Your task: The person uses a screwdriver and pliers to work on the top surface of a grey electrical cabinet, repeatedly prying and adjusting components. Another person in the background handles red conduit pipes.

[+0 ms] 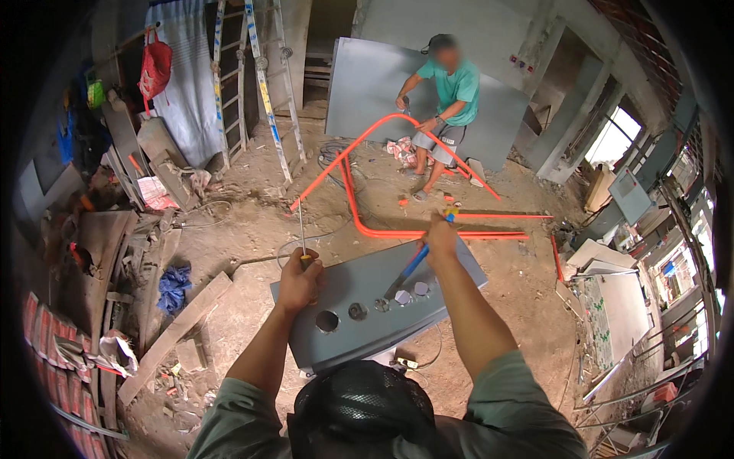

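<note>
My left hand (300, 281) is closed around the handle of a screwdriver (301, 229), whose long thin shaft points away from me. In my right hand (441, 239) is a long tool (414, 262) with a blue and red handle; its darker end reaches down toward the holes, and I cannot make out its kind. Below both hands lies a grey metal panel (359, 269), tilted slightly, with several round openings in a row. The left opening (327, 321) is cut through; the two at the right look filled with pale discs (421, 288).
Beyond the panel, a person in a green shirt (459, 92) handles a bent orange pipe (344, 153). More orange pipes (428, 234) lie on the dirt floor. A ladder (264, 84) stands at the back left. A wooden plank (180, 333) and rubble lie at left, boards (619, 306) at right.
</note>
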`<state>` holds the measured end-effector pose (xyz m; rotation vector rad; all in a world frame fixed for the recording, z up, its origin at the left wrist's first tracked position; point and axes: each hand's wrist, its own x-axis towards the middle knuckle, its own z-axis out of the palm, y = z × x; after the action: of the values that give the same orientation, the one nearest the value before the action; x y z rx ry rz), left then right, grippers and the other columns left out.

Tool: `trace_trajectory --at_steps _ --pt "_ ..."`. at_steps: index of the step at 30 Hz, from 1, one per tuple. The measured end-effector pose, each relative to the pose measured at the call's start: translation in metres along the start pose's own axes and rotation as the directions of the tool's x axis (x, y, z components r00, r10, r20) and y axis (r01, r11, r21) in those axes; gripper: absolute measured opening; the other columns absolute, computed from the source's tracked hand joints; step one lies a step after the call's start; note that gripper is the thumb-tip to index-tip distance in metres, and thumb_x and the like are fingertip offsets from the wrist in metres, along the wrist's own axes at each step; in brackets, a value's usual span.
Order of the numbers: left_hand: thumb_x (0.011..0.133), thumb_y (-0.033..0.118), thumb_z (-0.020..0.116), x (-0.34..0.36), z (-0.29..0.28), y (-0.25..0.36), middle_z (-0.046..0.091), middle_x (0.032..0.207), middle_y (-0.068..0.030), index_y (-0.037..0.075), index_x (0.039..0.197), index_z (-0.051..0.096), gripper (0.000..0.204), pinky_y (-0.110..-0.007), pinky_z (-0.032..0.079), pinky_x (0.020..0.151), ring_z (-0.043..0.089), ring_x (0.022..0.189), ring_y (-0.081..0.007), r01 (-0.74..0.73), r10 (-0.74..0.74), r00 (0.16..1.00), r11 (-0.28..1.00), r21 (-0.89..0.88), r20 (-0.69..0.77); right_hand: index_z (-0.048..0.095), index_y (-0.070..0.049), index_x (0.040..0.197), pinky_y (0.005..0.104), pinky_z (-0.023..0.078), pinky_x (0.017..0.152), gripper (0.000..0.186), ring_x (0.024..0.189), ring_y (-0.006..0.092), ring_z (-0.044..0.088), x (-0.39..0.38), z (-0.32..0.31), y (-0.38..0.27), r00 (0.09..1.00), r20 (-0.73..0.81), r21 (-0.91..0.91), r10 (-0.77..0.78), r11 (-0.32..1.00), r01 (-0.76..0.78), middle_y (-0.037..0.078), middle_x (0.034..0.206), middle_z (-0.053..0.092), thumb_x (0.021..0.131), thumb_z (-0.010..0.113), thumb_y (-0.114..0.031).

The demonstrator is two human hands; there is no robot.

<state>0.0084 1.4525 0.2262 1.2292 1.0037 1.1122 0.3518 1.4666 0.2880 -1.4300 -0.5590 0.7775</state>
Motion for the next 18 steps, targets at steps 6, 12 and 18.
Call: trace_trajectory --at_steps 6,12,18 --pt "0.103 0.012 0.063 -0.006 -0.005 0.013 0.069 0.084 -0.0091 0.002 0.119 0.057 0.020 -0.032 0.053 0.056 0.066 0.061 -0.0169 0.062 -0.063 0.998 0.996 -0.057 -0.018 0.056 -0.013 0.088 0.0314 0.042 0.049 0.019 0.051 0.0166 0.052 -0.078 0.038 -0.032 0.948 0.201 -0.297 -0.248 0.906 0.300 0.002 0.068 0.052 0.101 0.066 -0.022" --pt "0.104 0.010 0.062 0.002 -0.008 -0.001 0.068 0.084 -0.0092 0.002 0.119 0.054 0.019 -0.033 0.054 0.057 0.067 0.062 -0.0189 0.032 -0.039 0.996 0.996 -0.083 -0.084 0.067 -0.010 0.101 0.0470 0.057 0.076 0.023 0.085 0.0333 0.072 -0.217 0.075 -0.011 0.116 0.891 0.094 -0.438 0.429 0.898 0.013 0.093 0.071 0.088 0.080 -0.023" --pt "0.105 0.010 0.062 -0.005 -0.009 0.002 0.071 0.092 -0.0113 0.003 0.121 0.054 0.019 -0.034 0.058 0.058 0.071 0.070 -0.0199 0.039 -0.059 0.992 0.983 -0.180 -0.107 0.055 -0.017 0.089 0.0337 0.045 0.050 0.021 0.054 0.0082 0.049 -0.031 0.056 -0.039 0.787 0.616 0.022 -0.045 0.999 0.039 -0.005 0.070 0.052 0.104 0.068 -0.024"
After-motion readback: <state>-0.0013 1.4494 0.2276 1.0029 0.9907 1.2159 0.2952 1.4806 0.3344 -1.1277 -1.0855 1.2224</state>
